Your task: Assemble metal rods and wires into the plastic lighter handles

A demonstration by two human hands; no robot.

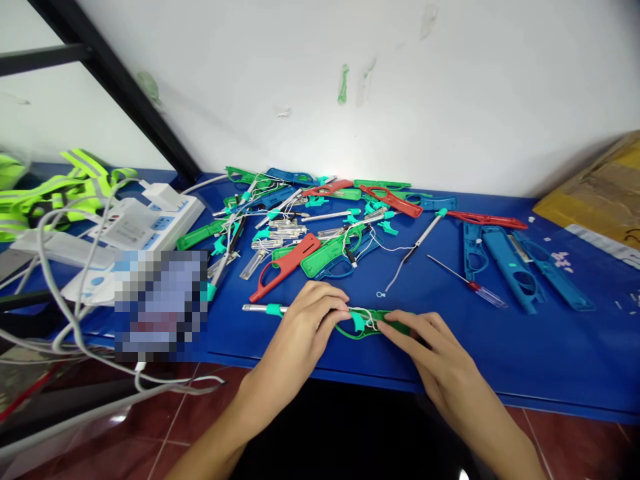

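Near the table's front edge lies an open green stick lighter shell (357, 336), with a teal trigger (358, 322) and thin white wires (371, 316) in it. Its metal tube (254, 308) with a teal collar (274, 309) points left. My left hand (303, 323) is closed over the tube end of the lighter, thumb and forefinger pinched beside the wires. On the other end, my right hand (437, 343) has its thumb and forefinger closed on the shell by the wires. My palms hide parts of the lighter.
Behind my hands lies a pile of lighter parts, including a red shell (293, 262). Rightward are a screwdriver (475, 285), blue shells (510, 267) and a cardboard box (600, 190). A white power strip (175, 223) with cables and a blurred device (161, 303) lie left.
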